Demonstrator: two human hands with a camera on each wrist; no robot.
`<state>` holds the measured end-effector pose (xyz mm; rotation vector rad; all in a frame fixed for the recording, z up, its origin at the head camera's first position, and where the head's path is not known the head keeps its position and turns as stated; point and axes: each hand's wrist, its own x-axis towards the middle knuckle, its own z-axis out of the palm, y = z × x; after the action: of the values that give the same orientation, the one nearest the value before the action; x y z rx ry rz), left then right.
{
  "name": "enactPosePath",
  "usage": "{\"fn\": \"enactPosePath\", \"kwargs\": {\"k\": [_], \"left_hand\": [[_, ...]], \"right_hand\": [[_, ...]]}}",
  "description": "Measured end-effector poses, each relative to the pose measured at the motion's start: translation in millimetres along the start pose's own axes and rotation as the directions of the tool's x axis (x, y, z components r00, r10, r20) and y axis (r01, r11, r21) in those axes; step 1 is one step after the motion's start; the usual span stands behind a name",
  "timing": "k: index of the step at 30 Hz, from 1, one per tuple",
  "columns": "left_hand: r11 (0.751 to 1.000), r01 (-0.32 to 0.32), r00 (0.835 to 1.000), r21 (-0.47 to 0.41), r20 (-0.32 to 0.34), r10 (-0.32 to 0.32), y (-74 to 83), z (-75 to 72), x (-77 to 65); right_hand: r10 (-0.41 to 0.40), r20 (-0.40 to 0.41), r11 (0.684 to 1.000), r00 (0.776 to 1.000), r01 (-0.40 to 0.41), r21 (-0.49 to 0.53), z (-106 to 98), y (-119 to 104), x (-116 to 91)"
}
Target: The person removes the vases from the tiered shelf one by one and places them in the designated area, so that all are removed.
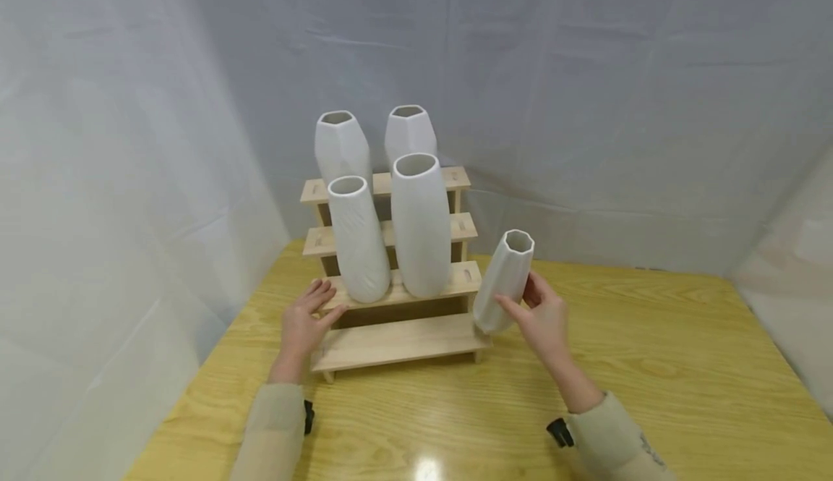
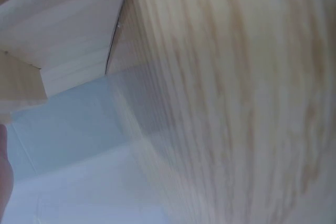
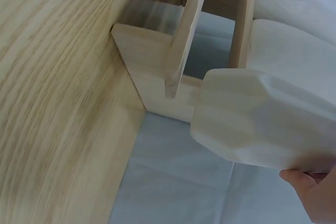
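Note:
A small white faceted vase [image 1: 504, 282] is gripped by my right hand [image 1: 545, 316], thumb on its near side, and it tilts beside the right end of the lowest step [image 1: 403, 340]. In the right wrist view the same vase [image 3: 257, 119] shows its base near the step's end; whether they touch I cannot tell. My left hand [image 1: 304, 322] rests at the left end of the wooden stepped stand [image 1: 332, 289], fingers spread. On the step above the lowest stand a textured white vase [image 1: 359, 242] and a taller smooth vase [image 1: 421, 228].
Two faceted white vases, one at left [image 1: 341, 148] and one at right [image 1: 410, 137], stand at the back of the stand. The wooden table [image 1: 651, 343] extends to both sides. A pale sheet [image 1: 586, 105] hangs behind it.

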<state>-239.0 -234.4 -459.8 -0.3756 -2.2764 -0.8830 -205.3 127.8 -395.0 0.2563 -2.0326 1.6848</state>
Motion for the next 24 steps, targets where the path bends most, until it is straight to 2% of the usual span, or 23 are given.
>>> {"fn": "enactPosePath", "kwargs": {"k": [6,11,24], "left_hand": [[1.0,-0.02,1.0,0.013,-0.014,0.02,0.9,-0.5,0.6],[1.0,-0.01,1.0,0.017,0.008,0.01,2.8,-2.2,1.2],[1.0,0.001,1.0,0.017,0.025,-0.001,3.9,-2.9,2.0]], "right_hand": [[0.005,-0.01,0.999,1.0,-0.006,-0.045,-10.8,3.9,3.3],[0.006,-0.038,0.998,0.999,-0.008,-0.06,-19.2,7.1,5.1],[0.069,-0.108,0.993,0.992,-0.078,-0.084,-40.5,16.5,9.7]]}}
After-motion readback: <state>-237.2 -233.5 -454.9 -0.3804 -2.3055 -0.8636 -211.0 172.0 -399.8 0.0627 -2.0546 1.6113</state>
